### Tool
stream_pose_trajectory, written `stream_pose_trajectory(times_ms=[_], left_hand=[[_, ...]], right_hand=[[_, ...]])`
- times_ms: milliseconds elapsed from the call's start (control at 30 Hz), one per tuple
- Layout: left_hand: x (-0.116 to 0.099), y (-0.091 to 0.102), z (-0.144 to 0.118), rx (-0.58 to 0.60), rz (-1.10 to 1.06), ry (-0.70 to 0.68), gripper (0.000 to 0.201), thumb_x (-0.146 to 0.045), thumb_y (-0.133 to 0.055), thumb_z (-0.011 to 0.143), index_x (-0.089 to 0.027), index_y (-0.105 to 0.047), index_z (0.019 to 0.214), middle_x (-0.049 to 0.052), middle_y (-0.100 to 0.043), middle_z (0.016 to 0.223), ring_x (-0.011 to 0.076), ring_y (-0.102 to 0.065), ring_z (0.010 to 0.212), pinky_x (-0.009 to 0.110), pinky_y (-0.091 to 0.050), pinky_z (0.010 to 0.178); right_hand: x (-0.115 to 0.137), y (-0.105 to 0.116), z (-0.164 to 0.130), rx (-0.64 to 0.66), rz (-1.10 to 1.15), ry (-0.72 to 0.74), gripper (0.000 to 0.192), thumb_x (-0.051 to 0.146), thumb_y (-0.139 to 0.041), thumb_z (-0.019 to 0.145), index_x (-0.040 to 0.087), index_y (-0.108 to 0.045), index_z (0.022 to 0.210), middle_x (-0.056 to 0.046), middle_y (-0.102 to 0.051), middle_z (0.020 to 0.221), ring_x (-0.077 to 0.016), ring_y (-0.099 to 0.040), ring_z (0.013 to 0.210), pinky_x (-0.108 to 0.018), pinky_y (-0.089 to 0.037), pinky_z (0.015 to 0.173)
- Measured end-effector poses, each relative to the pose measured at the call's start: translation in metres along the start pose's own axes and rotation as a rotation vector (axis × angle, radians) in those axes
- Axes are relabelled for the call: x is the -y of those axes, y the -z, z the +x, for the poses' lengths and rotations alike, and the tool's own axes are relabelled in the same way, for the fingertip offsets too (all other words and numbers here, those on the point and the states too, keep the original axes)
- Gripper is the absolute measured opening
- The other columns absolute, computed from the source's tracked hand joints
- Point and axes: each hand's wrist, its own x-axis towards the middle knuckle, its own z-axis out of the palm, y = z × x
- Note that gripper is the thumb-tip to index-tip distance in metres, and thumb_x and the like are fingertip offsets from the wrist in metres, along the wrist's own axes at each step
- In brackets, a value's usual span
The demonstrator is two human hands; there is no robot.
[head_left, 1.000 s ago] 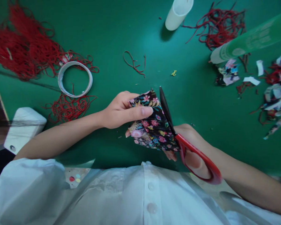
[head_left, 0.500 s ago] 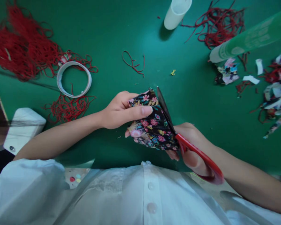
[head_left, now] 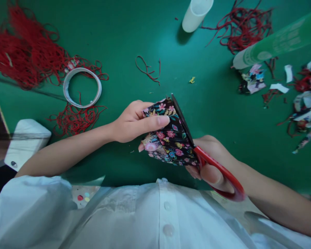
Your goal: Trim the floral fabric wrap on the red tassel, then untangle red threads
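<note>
My left hand (head_left: pixel 134 122) pinches a folded piece of black floral fabric (head_left: pixel 175 143), thumb on top and fingers underneath. Red-handled scissors (head_left: pixel 220 169) are in my right hand (head_left: pixel 209 150), the thumb through one handle loop. Their dark blades lie along the fabric's right edge, with the tip just past its upper corner. Some of my right fingers show below the fabric's lower right corner; whether they touch it I cannot tell.
On the green table (head_left: pixel 119 31), red yarn (head_left: pixel 36 48) lies at left beside a white tape ring (head_left: pixel 64 86). A white cylinder (head_left: pixel 190 20) stands at the back. Fabric scraps (head_left: pixel 252 79), more yarn (head_left: pixel 245 27) and a green-and-white tube (head_left: pixel 264 50) are at right.
The scissor blades have closed slightly and shifted a little left along the fabric edge. The handle has drawn in a bit. My left hand and the fabric stay nearly still.
</note>
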Motion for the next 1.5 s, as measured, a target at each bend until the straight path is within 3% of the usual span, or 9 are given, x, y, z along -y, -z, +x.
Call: stream_pose_trajectory(times_ms=[133, 367, 667, 833, 1000, 1100, 1267, 1500], left_hand=[[0.0, 0.0, -0.001, 0.0, -0.005, 0.01, 0.038, -0.055, -0.052, 0.092, -0.019, -0.059, 0.081, -0.004, -0.064, 0.055, 0.0094, -0.064, 0.044, 0.016, -0.048, 0.036], [-0.001, 0.001, 0.0, 0.045, -0.109, 0.07, 0.037, -0.054, -0.056, 0.091, -0.019, -0.059, 0.078, -0.002, -0.065, 0.057, 0.0151, -0.072, 0.06, 0.024, -0.062, 0.053], [-0.007, 0.0, 0.004, 0.081, -0.104, 0.072, 0.042, -0.057, -0.057, 0.089, -0.018, -0.059, 0.075, -0.002, -0.063, 0.057, 0.0131, -0.068, 0.051, 0.021, -0.057, 0.043], [-0.009, 0.0, 0.006, 0.109, -0.099, 0.033, 0.036, -0.052, -0.057, 0.09, -0.018, -0.061, 0.079, -0.002, -0.065, 0.057, 0.01, -0.062, 0.043, 0.018, -0.048, 0.036], [-0.009, -0.001, 0.007, 0.075, -0.003, 0.008, 0.039, -0.054, -0.057, 0.089, -0.018, -0.06, 0.076, -0.003, -0.061, 0.055, 0.0081, -0.056, 0.039, 0.019, -0.045, 0.036], [-0.011, -0.002, 0.011, 0.013, 0.102, -0.079, 0.041, -0.056, -0.058, 0.088, -0.018, -0.06, 0.074, 0.0, -0.064, 0.06, 0.0105, -0.063, 0.051, 0.022, -0.051, 0.045], [-0.01, -0.002, 0.016, -0.137, 0.244, -0.197, 0.035, -0.053, -0.064, 0.085, -0.019, -0.067, 0.086, 0.004, -0.073, 0.09, 0.0197, -0.071, 0.091, 0.035, -0.061, 0.078], [-0.005, -0.002, 0.015, -0.15, 0.146, -0.134, 0.032, -0.05, -0.065, 0.085, -0.022, -0.067, 0.101, 0.001, -0.074, 0.106, 0.0182, -0.072, 0.099, 0.032, -0.062, 0.083]], right_hand=[[-0.001, 0.0, 0.0, -0.005, -0.014, 0.008, 0.063, 0.081, -0.04, 0.083, 0.021, -0.046, 0.064, 0.007, -0.036, 0.05, -0.0072, -0.026, 0.043, -0.025, -0.02, 0.038], [-0.004, -0.003, -0.001, -0.029, 0.028, 0.035, 0.062, 0.08, -0.044, 0.081, 0.021, -0.046, 0.062, 0.007, -0.037, 0.048, -0.0073, -0.026, 0.042, -0.025, -0.02, 0.037], [-0.003, -0.002, -0.003, -0.068, 0.041, -0.012, 0.059, 0.077, -0.054, 0.078, 0.022, -0.046, 0.061, 0.007, -0.042, 0.047, -0.0082, -0.031, 0.042, -0.027, -0.02, 0.04], [0.002, -0.003, -0.002, -0.185, -0.021, 0.067, 0.059, 0.077, -0.048, 0.083, 0.021, -0.048, 0.062, 0.006, -0.049, 0.05, -0.0074, -0.037, 0.041, -0.026, -0.024, 0.039], [0.015, -0.006, -0.002, -0.337, -0.204, 0.017, 0.038, 0.041, -0.06, 0.092, 0.023, -0.047, 0.062, 0.008, -0.048, 0.048, -0.0072, -0.04, 0.041, -0.024, -0.028, 0.039], [0.015, -0.009, -0.003, -0.421, -0.259, -0.013, 0.028, 0.032, -0.067, 0.088, 0.024, -0.048, 0.068, 0.009, -0.045, 0.047, -0.0081, -0.038, 0.042, -0.024, -0.029, 0.039], [0.012, -0.01, -0.002, -0.479, -0.341, 0.03, 0.026, 0.028, -0.067, 0.087, 0.024, -0.049, 0.07, 0.009, -0.041, 0.05, -0.0069, -0.031, 0.044, -0.023, -0.027, 0.04], [0.012, -0.008, 0.0, -0.496, -0.404, 0.088, 0.014, 0.027, -0.067, 0.087, 0.026, -0.056, 0.078, 0.009, -0.044, 0.053, -0.0072, -0.034, 0.047, -0.022, -0.026, 0.04]])
